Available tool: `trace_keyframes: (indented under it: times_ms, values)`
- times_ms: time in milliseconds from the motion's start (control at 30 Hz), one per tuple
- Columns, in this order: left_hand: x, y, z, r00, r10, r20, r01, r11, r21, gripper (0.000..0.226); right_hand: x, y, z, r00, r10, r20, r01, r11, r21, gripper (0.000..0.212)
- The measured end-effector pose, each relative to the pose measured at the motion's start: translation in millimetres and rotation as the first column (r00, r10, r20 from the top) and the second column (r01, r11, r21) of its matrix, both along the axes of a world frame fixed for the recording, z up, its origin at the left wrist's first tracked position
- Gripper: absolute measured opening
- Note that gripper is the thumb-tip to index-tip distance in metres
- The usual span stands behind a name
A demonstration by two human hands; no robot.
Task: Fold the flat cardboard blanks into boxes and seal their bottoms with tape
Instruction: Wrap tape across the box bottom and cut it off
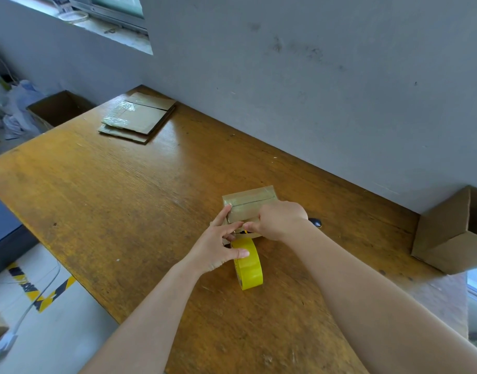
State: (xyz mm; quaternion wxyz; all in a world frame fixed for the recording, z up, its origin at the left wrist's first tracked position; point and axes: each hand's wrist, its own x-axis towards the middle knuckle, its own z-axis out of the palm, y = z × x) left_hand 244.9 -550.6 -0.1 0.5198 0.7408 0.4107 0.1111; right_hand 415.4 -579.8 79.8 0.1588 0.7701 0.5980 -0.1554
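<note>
Our left hand (pixel 221 247) had its thumb laid across the top of the yellow tape roll (pixel 249 265) and its lower fingers curled in behind it, so the roll was gripped on edge against the table (pixel 110 201); the index finger ran out straight along the left edge of the small box (pixel 248 202), touching its corner. Our right hand (pixel 279 220) was closed in a fist over the near right part of that box, fingers curled round its edge; the thumb pointed left and met the left middle finger, and we could not tell what the small yellow-and-black bit between them was.

The small box stood just beyond the roll, taped flaps upward, with a glossy strip along the seam; its far edge sat well short of the grey wall (pixel 312 90). A dark object (pixel 316 222) lay just behind the right wrist; it was too hidden to name.

A broad stretch of wood lay between the small box and the stack of flat blanks (pixel 137 118) at the far left corner; the table's left edge ran diagonally toward us, well apart from both hands. An open carton (pixel 447 238) sat at the right edge against the wall; another open carton (pixel 56 109) stood on the floor beyond the far corner.
</note>
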Motion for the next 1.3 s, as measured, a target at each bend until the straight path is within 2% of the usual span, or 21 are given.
trace_keyframes:
  times_ms: [133, 233, 267, 433, 600, 700, 767, 800, 833, 867, 900, 967, 1000, 1067, 1200, 1267, 1300]
  values:
    - [1, 0, 2, 1.000, 0.002, 0.003, -0.002, 1.000, -0.006, 0.079, -6, 7, 3, 0.996, -0.033, 0.083, 0.032, 0.999, 0.004, 0.049]
    - [-1, 2, 2, 1.000, -0.005, -0.010, 0.005, 1.000, 0.003, 0.078, 0, 4, 2, 0.981, -0.025, 0.195, 0.032, 0.999, -0.035, 0.030]
    - [-2, 3, 3, 1.000, -0.012, -0.017, 0.012, 1.000, 0.006, 0.077, 5, -3, 0, 0.980, -0.038, 0.194, 0.046, 0.998, -0.040, 0.029]
    - [0, 5, 3, 1.000, -0.014, -0.020, 0.014, 1.000, -0.003, 0.078, 26, -45, -28, 0.980, -0.199, 0.010, 0.198, 0.980, 0.019, 0.053]
    - [0, 4, 2, 1.000, -0.026, -0.016, 0.027, 1.000, 0.014, 0.078, 15, -87, -76, 0.963, -0.261, -0.062, 0.262, 0.965, 0.013, 0.053]
    - [-1, 4, 1, 0.999, -0.026, -0.020, 0.026, 0.999, 0.023, 0.079, 9, -98, -90, 0.969, -0.247, -0.028, 0.247, 0.969, 0.004, 0.052]
    - [-1, 4, 0, 1.000, -0.025, -0.020, 0.025, 0.999, 0.024, 0.078, 5, -96, -91, 0.982, -0.189, 0.010, 0.188, 0.979, 0.078, 0.048]
    - [-2, 4, 0, 1.000, -0.024, -0.015, 0.024, 0.999, 0.023, 0.078, 1, -92, -87, 0.981, -0.191, -0.041, 0.195, 0.968, 0.156, 0.044]
    - [-2, 5, 0, 1.000, -0.025, -0.011, 0.025, 0.999, 0.024, 0.078, -3, -86, -83, 0.963, -0.217, -0.157, 0.249, 0.942, 0.224, 0.039]
    - [-2, 5, -1, 1.000, -0.027, -0.008, 0.027, 0.999, 0.027, 0.079, -8, -77, -78, 0.911, -0.251, -0.327, 0.341, 0.905, 0.256, 0.036]
    - [-1, 6, -1, 1.000, -0.030, -0.007, 0.030, 0.999, 0.029, 0.079, -13, -68, -73, 0.816, -0.283, -0.504, 0.440, 0.869, 0.226, 0.033]
    - [-1, 6, -1, 0.999, -0.033, 0.000, 0.033, 0.999, 0.024, 0.080, -25, -50, -65, 0.524, -0.340, -0.781, 0.590, 0.806, 0.045, 0.034]
    - [0, 6, -1, 1.000, -0.031, 0.003, 0.031, 0.999, 0.023, 0.081, -30, -44, -65, 0.380, -0.370, -0.848, 0.630, 0.775, -0.055, 0.038]
    - [0, 5, -1, 1.000, -0.028, 0.002, 0.028, 0.999, 0.023, 0.080, -36, -37, -68, 0.168, -0.439, -0.883, 0.689, 0.693, -0.213, 0.037]
    - [-1, 5, 2, 1.000, -0.026, 0.014, 0.026, 1.000, 0.007, 0.080, -33, -31, -80, -0.145, -0.505, -0.851, 0.747, 0.508, -0.429, 0.029]
    - [-1, 5, 3, 1.000, -0.024, 0.016, 0.024, 1.000, 0.003, 0.080, -35, -31, -82, -0.224, -0.497, -0.838, 0.757, 0.453, -0.471, 0.022]
    - [-1, 6, 3, 1.000, -0.024, 0.014, 0.024, 1.000, -0.001, 0.080, -37, -31, -83, -0.236, -0.489, -0.840, 0.767, 0.437, -0.470, 0.019]
